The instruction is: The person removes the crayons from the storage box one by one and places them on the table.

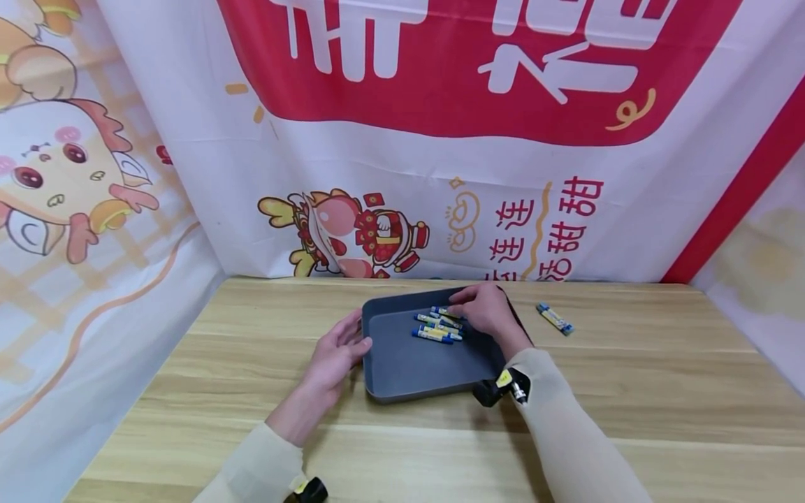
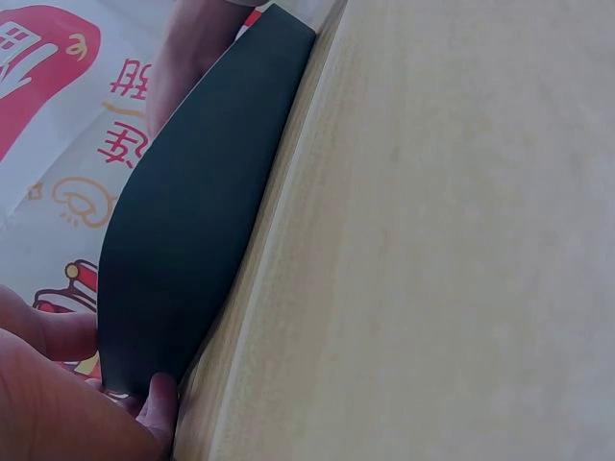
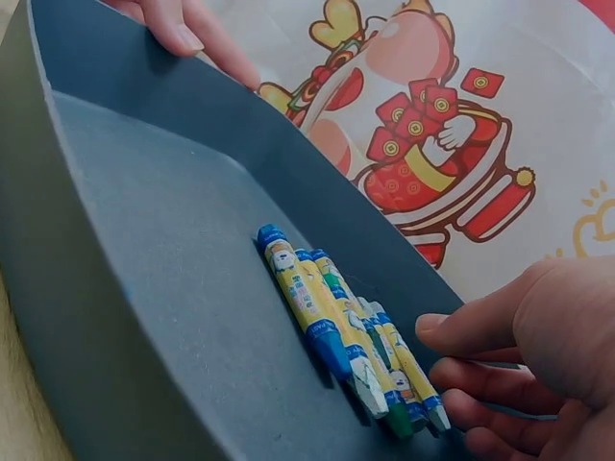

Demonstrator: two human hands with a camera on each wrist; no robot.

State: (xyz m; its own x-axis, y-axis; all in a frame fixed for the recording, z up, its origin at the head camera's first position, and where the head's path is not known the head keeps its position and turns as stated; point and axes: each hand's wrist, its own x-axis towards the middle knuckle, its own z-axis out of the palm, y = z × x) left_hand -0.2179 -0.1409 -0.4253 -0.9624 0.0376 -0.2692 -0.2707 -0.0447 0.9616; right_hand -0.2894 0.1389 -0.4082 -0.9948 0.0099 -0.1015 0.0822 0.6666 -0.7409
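A dark grey rectangular tray lies on the wooden table. Several crayons with yellow-and-blue wrappers are side by side inside it, toward its far part; blue, white and green tips show in the right wrist view. My left hand grips the tray's left wall, thumb over the rim and fingers outside. Over the tray's far right part is my right hand, its loosely bent fingers beside the end crayon. No crayon shows between the thumb and forefinger; whether a fingertip touches one, I cannot tell.
More crayons, close together, lie on the table right of the tray. A printed white and red cloth hangs behind the table's far edge, with another patterned cloth at the left.
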